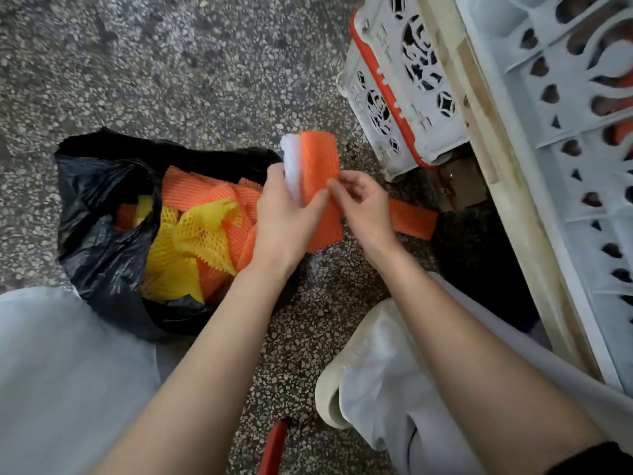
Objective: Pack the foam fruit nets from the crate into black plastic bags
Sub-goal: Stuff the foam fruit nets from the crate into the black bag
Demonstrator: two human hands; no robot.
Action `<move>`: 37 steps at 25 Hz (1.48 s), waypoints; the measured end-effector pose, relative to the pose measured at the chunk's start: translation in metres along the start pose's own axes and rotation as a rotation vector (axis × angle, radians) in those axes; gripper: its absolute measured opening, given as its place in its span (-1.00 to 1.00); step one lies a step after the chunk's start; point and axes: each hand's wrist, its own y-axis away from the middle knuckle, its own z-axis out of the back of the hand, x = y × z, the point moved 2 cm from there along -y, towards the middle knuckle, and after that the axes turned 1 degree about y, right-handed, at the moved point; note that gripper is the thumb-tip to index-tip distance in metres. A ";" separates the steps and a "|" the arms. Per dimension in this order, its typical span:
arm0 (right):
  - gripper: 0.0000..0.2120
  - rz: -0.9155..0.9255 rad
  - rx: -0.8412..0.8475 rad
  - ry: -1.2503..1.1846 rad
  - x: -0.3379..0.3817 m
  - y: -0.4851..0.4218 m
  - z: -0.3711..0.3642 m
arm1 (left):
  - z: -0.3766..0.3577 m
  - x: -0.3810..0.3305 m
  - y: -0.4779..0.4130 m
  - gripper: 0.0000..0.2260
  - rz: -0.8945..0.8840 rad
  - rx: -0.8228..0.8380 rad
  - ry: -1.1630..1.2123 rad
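The left hand (284, 217) curls round a white foam net (290, 159) and an orange foam net (320, 159); the right hand (368, 209) pinches the orange one's edge. Both nets are held just right of the open black bag (96, 214), which contains yellow and orange nets (191, 234). Beyond stands the white crate (394, 87).

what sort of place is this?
Likely a fruit packing or storage area: bare terrazzo floor, white plastic crates, and a black bag holding orange and yellow foam nets.
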 end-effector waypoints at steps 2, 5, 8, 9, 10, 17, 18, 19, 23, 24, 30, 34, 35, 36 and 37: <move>-0.81 -0.006 -0.078 0.109 -0.025 -0.013 0.018 | 0.006 0.005 -0.007 -0.76 -0.058 -0.102 -0.044; -0.54 -0.152 -0.102 0.585 -0.072 -0.038 0.054 | 0.014 0.009 -0.017 -0.77 -0.073 -0.226 -0.021; -0.41 -0.280 -0.079 0.923 -0.098 -0.059 0.083 | 0.009 0.010 -0.019 -0.81 -0.079 -0.230 0.026; -0.42 -0.285 -0.081 0.981 -0.101 -0.062 0.086 | 0.006 0.012 -0.019 -0.80 -0.077 -0.226 0.037; -0.44 -0.278 -0.098 1.034 -0.106 -0.063 0.089 | 0.003 0.014 -0.019 -0.80 -0.074 -0.221 0.044; -0.69 -0.262 0.053 1.208 -0.131 -0.030 0.072 | -0.003 0.015 -0.006 -0.79 -0.044 -0.186 0.089; -0.66 -0.232 0.076 1.219 -0.134 -0.020 0.068 | -0.001 0.013 -0.004 -0.78 -0.043 -0.192 0.092; -0.61 -0.204 0.092 1.179 -0.135 -0.009 0.064 | 0.001 0.012 -0.002 -0.78 -0.044 -0.198 0.096; -0.41 -0.159 0.169 1.032 -0.145 0.018 0.069 | 0.007 0.011 0.002 -0.79 -0.051 -0.216 0.105; -0.41 -0.176 0.169 1.082 -0.149 0.021 0.073 | 0.007 0.011 0.002 -0.79 -0.049 -0.213 0.108; -0.68 -0.181 0.148 1.090 -0.149 0.020 0.075 | 0.004 0.008 0.003 -0.75 -0.035 -0.182 0.135; -0.78 -0.168 0.122 0.893 -0.116 0.011 0.059 | 0.010 -0.004 0.008 -0.79 -0.046 -0.194 0.161; -0.77 -0.152 0.103 0.845 -0.102 0.010 0.054 | 0.014 -0.008 0.010 -0.80 -0.058 -0.206 0.158; -0.77 -0.122 0.069 0.787 -0.085 0.010 0.049 | 0.019 -0.014 0.014 -0.80 -0.077 -0.222 0.129; -0.78 -0.086 0.023 0.711 -0.068 0.010 0.044 | 0.024 -0.019 0.018 -0.80 -0.111 -0.243 0.063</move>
